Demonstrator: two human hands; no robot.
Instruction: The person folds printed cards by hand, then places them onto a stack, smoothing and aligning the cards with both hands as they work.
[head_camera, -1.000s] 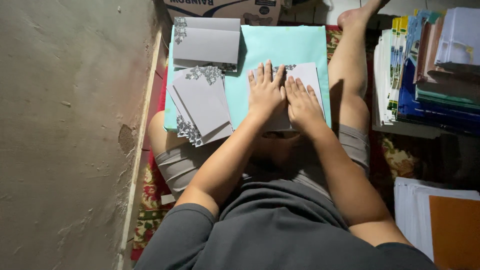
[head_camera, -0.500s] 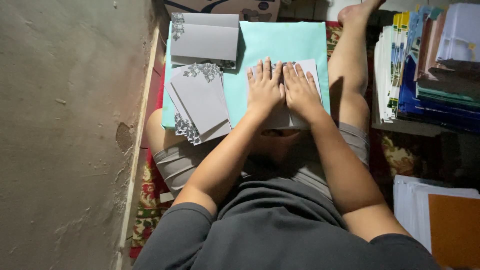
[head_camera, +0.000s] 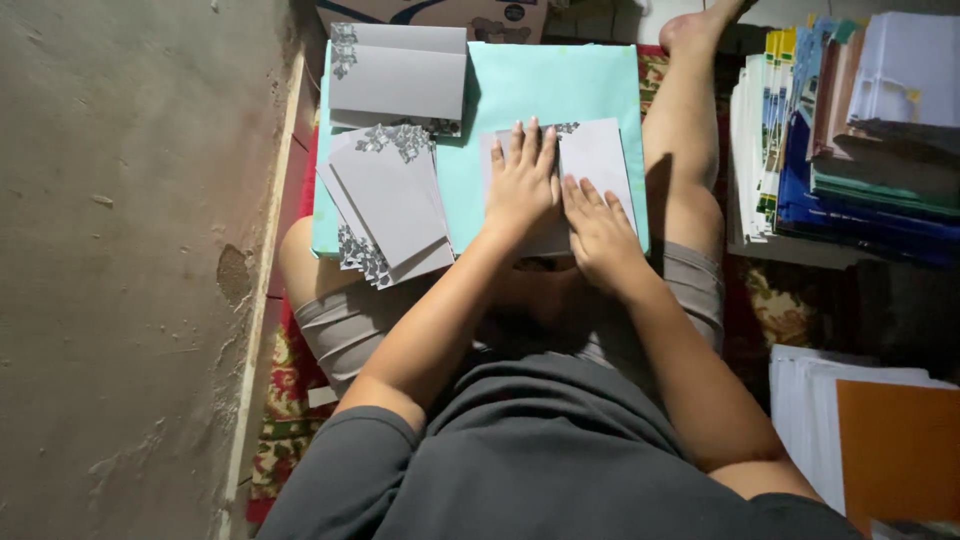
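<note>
two bare hands pressed flat on a white folded card (head_camera: 600, 160), side by side and touching at the thumbs, fingers spread, nothing clamped between them; left hand (head_camera: 522, 190) placed higher on the card, with fingertips near its far edge, right hand (head_camera: 600, 235) lower, over the near part and partly past the near edge; white folded card lying on a pale turquoise board (head_camera: 560, 85), toward its right side, with a small grey flower print just visible at the far edge between the fingers; board resting across the lap of the seated person, one bare leg (head_camera: 685, 140) stretched out along its right edge; on the left half of the board a fanned stack of cards (head_camera: 390, 205) with grey flower corners, hanging a little over the near edge, well apart from the hands; beyond that stack, one open card (head_camera: 400, 75) lying flat at the far left corner of the board; to the right, on the floor, tall piles of books and papers (head_camera: 850, 130) in blue, green and white; at the lower right, an orange folder (head_camera: 895, 450) on top of white sheets; to the left, a rough grey wall (head_camera: 120, 250) and a strip of patterned red mat (head_camera: 285, 390) under the person
</note>
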